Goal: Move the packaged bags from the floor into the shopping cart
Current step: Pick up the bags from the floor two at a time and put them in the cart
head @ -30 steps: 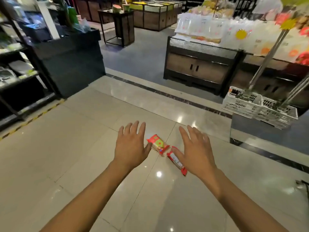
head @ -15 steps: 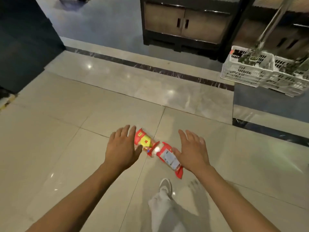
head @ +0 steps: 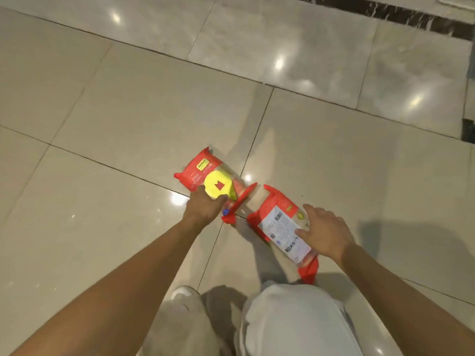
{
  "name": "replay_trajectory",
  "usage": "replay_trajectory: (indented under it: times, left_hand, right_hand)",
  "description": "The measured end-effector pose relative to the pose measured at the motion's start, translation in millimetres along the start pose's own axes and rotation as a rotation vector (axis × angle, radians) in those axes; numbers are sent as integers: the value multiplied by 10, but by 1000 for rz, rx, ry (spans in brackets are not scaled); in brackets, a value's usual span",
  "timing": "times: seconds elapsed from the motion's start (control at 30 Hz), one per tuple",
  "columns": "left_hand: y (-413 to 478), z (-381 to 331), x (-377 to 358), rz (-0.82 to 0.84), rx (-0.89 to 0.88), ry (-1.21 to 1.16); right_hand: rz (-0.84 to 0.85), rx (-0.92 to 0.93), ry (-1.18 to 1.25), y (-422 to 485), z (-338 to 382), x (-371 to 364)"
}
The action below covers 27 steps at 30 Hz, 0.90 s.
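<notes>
**Q:** What does the left hand (head: 204, 208) hold?
**A:** Its fingers are curled round the near edge of the yellow-label bag (head: 205, 173), with the knuckles up against the yellow sticker. The hand grips this pack.

**Q:** And the right hand (head: 325, 233)?
**A:** Its fingers are spread and fairly straight, laid on the white-label bag (head: 279, 226). The thumb lies across the printed label and the other fingers reach past the bag's right edge. No closed grasp shows.

**Q:** Where do the two bags lie?
**A:** Both are on the tiled floor (head: 128, 111), just ahead of the person's knees. The yellow-label bag is to the left and farther off. The white-label bag is to the right and nearer, slanting toward the lower right. Their red sealed ends meet between the hands, over a tile joint. Whether they merely touch or overlap cannot be told.

**Q:** What surrounds them?
**A:** Pale trousers (head: 295, 319) fill the lower edge, with a pale shoe (head: 185, 296) to their left. Bare forearms enter from the two bottom corners. A dark stone strip (head: 411, 16) crosses the floor at the upper right, and lights glint on the glossy tiles.
</notes>
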State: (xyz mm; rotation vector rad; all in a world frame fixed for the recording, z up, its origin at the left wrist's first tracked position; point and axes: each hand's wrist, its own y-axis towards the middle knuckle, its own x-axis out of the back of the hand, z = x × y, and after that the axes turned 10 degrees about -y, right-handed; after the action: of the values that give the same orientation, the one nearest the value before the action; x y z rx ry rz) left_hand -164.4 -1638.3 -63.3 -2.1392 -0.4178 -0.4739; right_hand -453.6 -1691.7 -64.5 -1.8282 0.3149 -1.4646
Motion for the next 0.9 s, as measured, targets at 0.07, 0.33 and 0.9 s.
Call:
replay_trajectory:
  times: [0.07, 0.33, 0.9]
  left_hand:
    - [499, 294, -279, -12, 82, -265]
    - [1742, 917, -747, -248, 331, -871]
    - [-2320, -470, 2440, -404, -137, -835]
  right_hand:
    - [48, -20, 111, 475, -75, -397]
    - [208, -18, 745, 1483, -364, -1221]
    - [-387, 9, 1014, -1840, 479, 2543]
